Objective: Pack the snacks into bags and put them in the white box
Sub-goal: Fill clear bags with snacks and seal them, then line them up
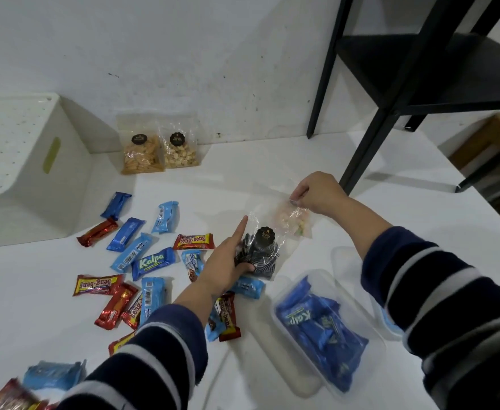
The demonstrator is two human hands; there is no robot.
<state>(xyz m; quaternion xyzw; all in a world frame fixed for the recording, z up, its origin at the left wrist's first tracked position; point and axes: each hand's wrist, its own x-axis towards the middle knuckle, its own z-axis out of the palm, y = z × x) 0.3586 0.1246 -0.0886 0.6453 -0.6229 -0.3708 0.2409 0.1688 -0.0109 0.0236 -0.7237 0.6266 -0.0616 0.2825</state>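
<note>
Two hands at clear snack bags on the white table (317,161).
Left hand (228,261) grips the dark-snack bag (260,253), forefinger straight; right hand (317,190) pinches the pale-snack bag (293,220), seemingly at its top.

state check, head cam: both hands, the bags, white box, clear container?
left hand: grips dark snack bag
right hand: pinches pale snack bag by its top
two bags by wall: upright, untouched
white box: open
clear container: holds blue Kalpa packs

Left hand (226,263) grips with forefinger pointing straight out; right hand (317,192) pinches, fingers (299,193) curled downward.
</note>
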